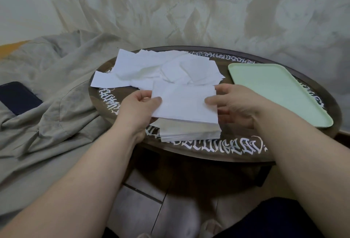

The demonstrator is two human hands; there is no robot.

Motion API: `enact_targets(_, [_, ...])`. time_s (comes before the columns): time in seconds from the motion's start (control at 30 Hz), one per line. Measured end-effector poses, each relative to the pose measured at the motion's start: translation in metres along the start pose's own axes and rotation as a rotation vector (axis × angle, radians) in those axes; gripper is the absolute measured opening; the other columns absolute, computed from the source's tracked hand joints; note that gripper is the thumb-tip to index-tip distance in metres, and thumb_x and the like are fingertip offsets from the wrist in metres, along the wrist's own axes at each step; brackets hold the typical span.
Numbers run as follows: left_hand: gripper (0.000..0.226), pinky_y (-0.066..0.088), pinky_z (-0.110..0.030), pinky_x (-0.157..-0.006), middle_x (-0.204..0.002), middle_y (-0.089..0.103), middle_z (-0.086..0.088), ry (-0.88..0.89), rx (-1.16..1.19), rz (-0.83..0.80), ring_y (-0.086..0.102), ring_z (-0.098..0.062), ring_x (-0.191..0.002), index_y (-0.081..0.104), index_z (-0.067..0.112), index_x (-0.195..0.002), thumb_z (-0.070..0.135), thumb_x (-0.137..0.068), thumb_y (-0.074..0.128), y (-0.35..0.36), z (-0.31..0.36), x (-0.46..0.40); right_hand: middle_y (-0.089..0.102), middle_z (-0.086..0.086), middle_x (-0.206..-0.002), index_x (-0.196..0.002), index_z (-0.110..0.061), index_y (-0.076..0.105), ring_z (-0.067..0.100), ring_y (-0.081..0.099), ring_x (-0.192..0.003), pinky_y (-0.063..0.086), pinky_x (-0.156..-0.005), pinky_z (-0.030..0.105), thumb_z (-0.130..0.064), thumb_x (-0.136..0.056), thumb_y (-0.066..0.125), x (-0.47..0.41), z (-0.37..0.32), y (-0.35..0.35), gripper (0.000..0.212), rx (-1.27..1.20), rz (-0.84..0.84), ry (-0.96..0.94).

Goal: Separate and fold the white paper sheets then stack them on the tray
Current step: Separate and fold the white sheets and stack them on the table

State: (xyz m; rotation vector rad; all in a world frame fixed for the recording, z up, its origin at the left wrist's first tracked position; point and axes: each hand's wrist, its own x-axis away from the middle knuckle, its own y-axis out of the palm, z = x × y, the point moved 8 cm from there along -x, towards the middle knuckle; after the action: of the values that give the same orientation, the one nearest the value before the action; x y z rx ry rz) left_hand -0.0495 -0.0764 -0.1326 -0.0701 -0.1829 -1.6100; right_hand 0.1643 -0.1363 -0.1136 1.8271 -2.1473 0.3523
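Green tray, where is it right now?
Head view: the green tray lies on the right side of the round table, right of the loose paper sheets, nothing on it.

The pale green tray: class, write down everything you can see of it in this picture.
The pale green tray is a shallow rectangular dish with rounded corners and a low raised rim, matte and plastic-looking. It lies flat on the right side of the round dark wooden table, set at an angle, its near corner reaching the table's edge. It holds no paper yet. Neither hand touches it; the right hand is beside it, to its left.
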Motion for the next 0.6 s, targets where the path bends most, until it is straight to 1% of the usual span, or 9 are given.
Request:
enact_targets(0.07, [0.008,0.051,-0.019,-0.049,-0.084,0.065,-0.006,-0.018,-0.057,-0.002,0.063,-0.013,-0.064,0.062,0.012,-0.092,0.005,-0.091,0.064,0.005,-0.009,-0.003,0.069,0.01,-0.109,-0.116,-0.016,0.058,0.023,0.069,-0.082,0.054,-0.06,0.028,0.009,-0.083,0.063,0.0,0.008,-0.009,0.042,0.051,0.041,-0.02])
enact_targets(0.13, [0.009,0.053,-0.023,-0.052,-0.087,0.065,-0.007,-0.018,-0.141,0.005,0.064,-0.017,-0.068,0.061,0.014,-0.09,0.007,-0.089,0.066,0.007,-0.015,-0.005,0.066,0.012,-0.113,-0.128,-0.014,0.053,0.027,0.069,-0.089,0.053,-0.062,0.029,0.01,-0.081,0.063,0.0,0.011,-0.022,0.053,0.013,0.16,-0.088])
enact_targets(0.2, [0.009,0.052,-0.028,-0.057,-0.093,0.066,-0.011,-0.004,-0.214,0.018,0.066,-0.022,-0.073,0.062,0.015,-0.091,0.009,-0.088,0.069,0.006,-0.017,-0.007,0.064,0.013,-0.114,-0.13,-0.014,0.052,0.027,0.069,-0.088,0.055,-0.063,0.031,0.008,-0.081,0.065,0.0,0.014,-0.03,0.055,0.014,0.238,-0.132])
enact_targets(0.3, [0.014,0.054,-0.029,-0.058,-0.093,0.066,-0.01,0.027,-0.268,0.04,0.066,-0.023,-0.073,0.062,0.012,-0.099,0.011,-0.087,0.07,0.002,-0.015,-0.009,0.064,0.013,-0.113,-0.132,-0.014,0.05,0.03,0.07,-0.088,0.056,-0.071,0.036,0.004,-0.081,0.068,-0.004,0.021,-0.031,0.057,0.043,0.21,-0.134])
enact_targets(0.4, [0.013,0.056,-0.035,-0.068,-0.091,0.065,-0.009,0.041,-0.31,0.05,0.065,-0.024,-0.072,0.062,0.014,-0.097,0.011,-0.087,0.07,-0.001,-0.015,-0.01,0.065,0.018,-0.111,-0.137,-0.015,0.046,0.026,0.068,-0.082,0.055,-0.062,0.03,0.008,-0.079,0.066,-0.007,0.025,-0.026,0.065,0.105,0.126,-0.14])
enact_targets(0.47, [0.013,0.058,-0.038,-0.072,-0.094,0.068,-0.011,0.035,-0.347,0.046,0.065,-0.024,-0.074,0.063,0.014,-0.097,0.012,-0.086,0.07,-0.003,-0.016,-0.009,0.065,0.019,-0.107,-0.137,-0.014,0.047,0.026,0.065,-0.084,0.051,-0.061,0.028,0.011,-0.077,0.065,-0.009,0.025,-0.026,0.067,0.179,0.14,-0.167])
enact_targets(0.5, [0.013,0.059,-0.038,-0.072,-0.096,0.069,-0.013,0.027,-0.352,0.034,0.066,-0.023,-0.075,0.064,0.013,-0.098,0.012,-0.086,0.07,-0.003,-0.016,-0.008,0.065,0.017,-0.106,-0.136,-0.014,0.05,0.026,0.065,-0.087,0.05,-0.064,0.028,0.01,-0.075,0.065,-0.01,0.024,-0.029,0.067,0.193,0.172,-0.186])
enact_targets(0.53, [0.013,0.06,-0.034,-0.069,-0.097,0.07,-0.012,0.02,-0.345,0.02,0.067,-0.022,-0.074,0.064,0.012,-0.099,0.011,-0.087,0.069,-0.003,-0.017,-0.007,0.065,0.016,-0.107,-0.133,-0.013,0.053,0.026,0.065,-0.09,0.049,-0.065,0.029,0.009,-0.074,0.066,-0.011,0.023,-0.031,0.064,0.183,0.206,-0.202])
enact_targets(0.6, [0.014,0.054,-0.025,-0.061,-0.096,0.07,-0.01,0.016,-0.325,-0.002,0.067,-0.017,-0.069,0.065,0.011,-0.1,0.01,-0.087,0.069,-0.002,-0.016,-0.006,0.064,0.015,-0.114,-0.125,-0.015,0.057,0.027,0.065,-0.091,0.05,-0.06,0.027,0.005,-0.074,0.069,-0.012,0.023,-0.036,0.056,0.128,0.249,-0.211])
